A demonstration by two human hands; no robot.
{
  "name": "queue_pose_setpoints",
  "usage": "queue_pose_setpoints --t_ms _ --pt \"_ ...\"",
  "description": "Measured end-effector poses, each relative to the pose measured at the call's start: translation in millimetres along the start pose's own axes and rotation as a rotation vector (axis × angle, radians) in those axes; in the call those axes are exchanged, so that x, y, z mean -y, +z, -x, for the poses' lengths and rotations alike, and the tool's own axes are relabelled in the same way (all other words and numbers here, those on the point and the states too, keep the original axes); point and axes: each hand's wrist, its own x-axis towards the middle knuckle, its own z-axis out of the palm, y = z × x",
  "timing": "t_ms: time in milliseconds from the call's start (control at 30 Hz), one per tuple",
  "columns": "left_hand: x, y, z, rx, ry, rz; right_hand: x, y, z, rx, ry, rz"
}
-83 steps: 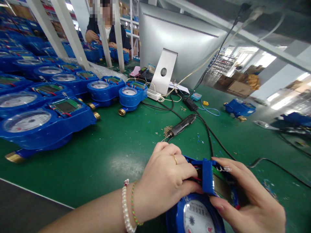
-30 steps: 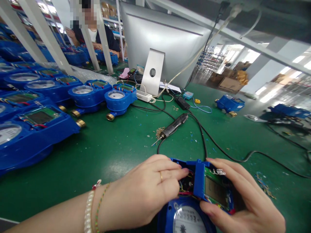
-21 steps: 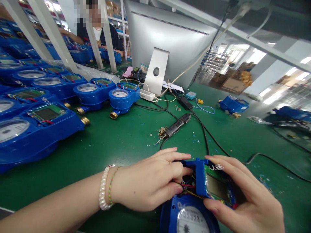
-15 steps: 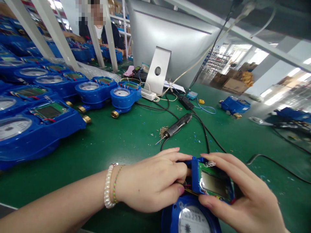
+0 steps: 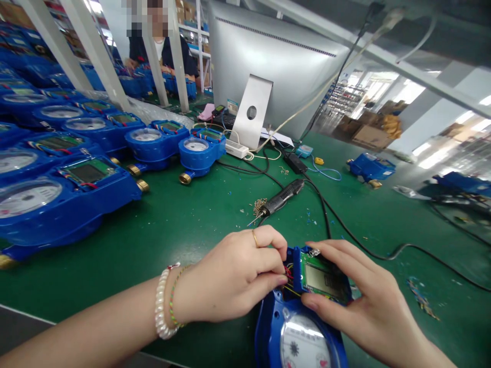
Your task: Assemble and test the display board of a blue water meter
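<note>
A blue water meter (image 5: 297, 337) with a round dial lies at the near edge of the green table (image 5: 184, 225). Its green circuit board with an LCD (image 5: 324, 278) sits in the blue housing at the meter's top. My right hand (image 5: 368, 306) grips that board module, fingers over its far edge and thumb on its near side. At the module's left side my left hand (image 5: 233, 278) has its fingertips pinched on the coloured wires (image 5: 288, 276); it wears a ring and bead bracelets.
Several blue meters (image 5: 76, 179) stand in rows at the left. A black electric screwdriver (image 5: 282, 197) lies beside a pile of small screws (image 5: 260, 205), its cable running right. A monitor's back (image 5: 276, 66) stands behind, another person sits at far left, and one more meter (image 5: 371, 167) lies at right.
The board module, tilted up from the meter before, has been lowered nearly flat into the housing. My left fingers have curled in from flat to pinch at the wires.
</note>
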Motion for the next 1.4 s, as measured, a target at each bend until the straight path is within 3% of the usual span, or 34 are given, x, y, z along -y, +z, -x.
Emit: queue_pose_setpoints --t_ms 100,233,400,567,733,900,1200,1400 --pt "-2.2 -5.8 -5.6 0.117 -0.047 0.097 0.5 0.3 -1.6 0.008 0.019 -0.037" --pt "-2.1 -12.8 -16.7 0.252 -0.226 0.200 -1.3 -0.7 0.9 -0.031 0.016 -0.064" --pt "-1.3 -17.3 -24.6 0.293 -0.284 0.348 -1.3 -2.2 2.3 -0.035 0.036 -0.081" --pt "-5.5 -21.1 -27.2 0.361 -0.290 0.144 0.4 -1.8 -0.2 -0.034 0.029 -0.078" --pt "-5.6 -15.8 -35.8 0.396 -0.189 -0.017 -0.5 -0.2 -2.8 -0.042 0.027 -0.092" --pt "-4.2 -3.5 -39.6 0.315 -0.208 -0.126 0.3 1.4 -2.7 -0.055 0.033 -0.099" --pt "-4.1 17.2 -22.1 -0.012 -0.358 -0.338 4.8 7.1 -3.4 -0.050 0.016 -0.035" --pt "-11.2 22.3 -15.6 -0.090 -0.400 -0.356 2.1 5.3 -1.4 -0.022 0.025 -0.026"
